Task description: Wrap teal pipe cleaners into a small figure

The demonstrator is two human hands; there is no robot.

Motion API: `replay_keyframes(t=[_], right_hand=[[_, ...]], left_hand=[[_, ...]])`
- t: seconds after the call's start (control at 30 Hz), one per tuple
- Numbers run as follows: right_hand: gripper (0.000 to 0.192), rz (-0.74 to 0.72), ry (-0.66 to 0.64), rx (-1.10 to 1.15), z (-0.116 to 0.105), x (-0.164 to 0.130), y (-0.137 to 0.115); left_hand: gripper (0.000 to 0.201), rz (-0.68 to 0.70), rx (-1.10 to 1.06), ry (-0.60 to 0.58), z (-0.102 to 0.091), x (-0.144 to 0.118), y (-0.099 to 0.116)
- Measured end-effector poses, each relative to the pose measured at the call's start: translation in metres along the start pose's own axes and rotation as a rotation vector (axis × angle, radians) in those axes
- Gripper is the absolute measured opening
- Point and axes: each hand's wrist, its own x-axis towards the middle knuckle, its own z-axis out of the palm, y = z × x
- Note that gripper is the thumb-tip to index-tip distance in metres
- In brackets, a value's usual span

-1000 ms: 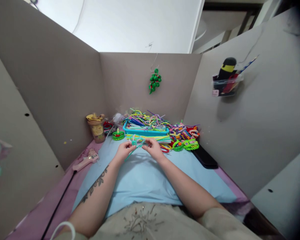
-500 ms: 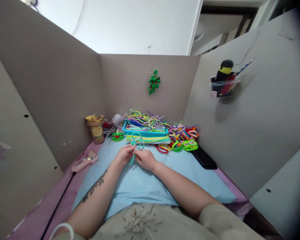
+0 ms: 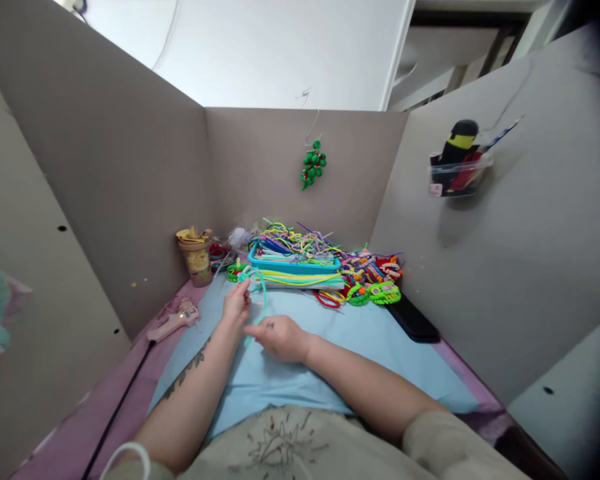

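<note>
A mint-green pipe cleaner (image 3: 265, 297) runs between my two hands above the light blue cloth (image 3: 330, 373). My left hand (image 3: 237, 303) is closed on its looped upper part, with the fingertips pinching it. Below and to the right, my right hand (image 3: 281, 339) pinches the strand near its lower end, thumb pointing left. A short tip of the strand sticks out under the right thumb. Just behind the left fingertips sits a green pipe-cleaner figure (image 3: 234, 272), partly covered by the loops.
Behind my hands, a blue basket (image 3: 300, 267) overflows with coloured pipe cleaners. Green braided pieces (image 3: 384, 292) and a black flat case (image 3: 414, 320) lie right. A pink glue gun (image 3: 174, 325) and a brown cup (image 3: 197, 261) stand left. Grey panels (image 3: 280, 160) enclose three sides.
My hands have moved apart: the left went up and left with the loops, the right came down and left along the strand. The view has shifted slightly.
</note>
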Motion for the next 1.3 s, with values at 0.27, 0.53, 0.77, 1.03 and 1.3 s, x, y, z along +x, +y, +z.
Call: replay_keyframes(t=[0.27, 0.53, 0.77, 1.03, 1.3], right_hand=[[0.021, 0.603, 0.539, 0.174, -0.012, -0.011, 0.047], [0.014, 0.637, 0.571, 0.093, -0.014, -0.013, 0.055], [0.009, 0.601, 0.499, 0.025, -0.014, -0.015, 0.057], [0.014, 0.573, 0.485, 0.003, -0.016, -0.014, 0.055], [0.013, 0.552, 0.501, 0.021, -0.016, -0.014, 0.055]], left_hand=[[0.040, 0.320, 0.515, -0.282, 0.014, -0.027, -0.003], [0.039, 0.438, 0.696, -0.359, 0.020, -0.042, 0.001], [0.039, 0.492, 0.678, -0.360, 0.021, -0.043, 0.001], [0.039, 0.452, 0.685, -0.385, 0.022, -0.044, 0.001], [0.037, 0.402, 0.710, -0.442, 0.022, -0.045, 0.001]])
